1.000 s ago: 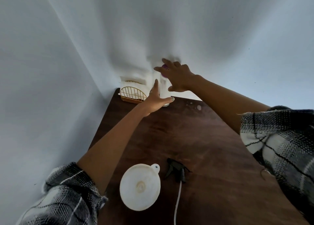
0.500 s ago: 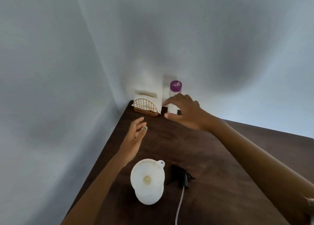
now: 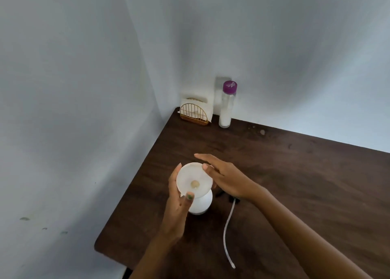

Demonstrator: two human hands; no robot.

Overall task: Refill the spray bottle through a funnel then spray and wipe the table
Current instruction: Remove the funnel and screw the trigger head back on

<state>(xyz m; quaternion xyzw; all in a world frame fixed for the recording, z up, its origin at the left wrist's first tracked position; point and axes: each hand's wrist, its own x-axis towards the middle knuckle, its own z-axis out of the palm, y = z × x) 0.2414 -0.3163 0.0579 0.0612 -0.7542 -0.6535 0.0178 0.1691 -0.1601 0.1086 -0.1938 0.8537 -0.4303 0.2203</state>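
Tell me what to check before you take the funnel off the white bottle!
1. Funnel sits in the white bottle: ok.
2. Left hand touches the funnel's rim, thumb on the near edge: ok.
3. Right hand is beside the funnel with straight fingers, no grip yet: not ok.
4. Spray head with its white tube lies off the bottle on the table: ok.
5. Bottle is full enough: cannot tell.
6. Purple-capped bottle stands capped by the wall: ok.
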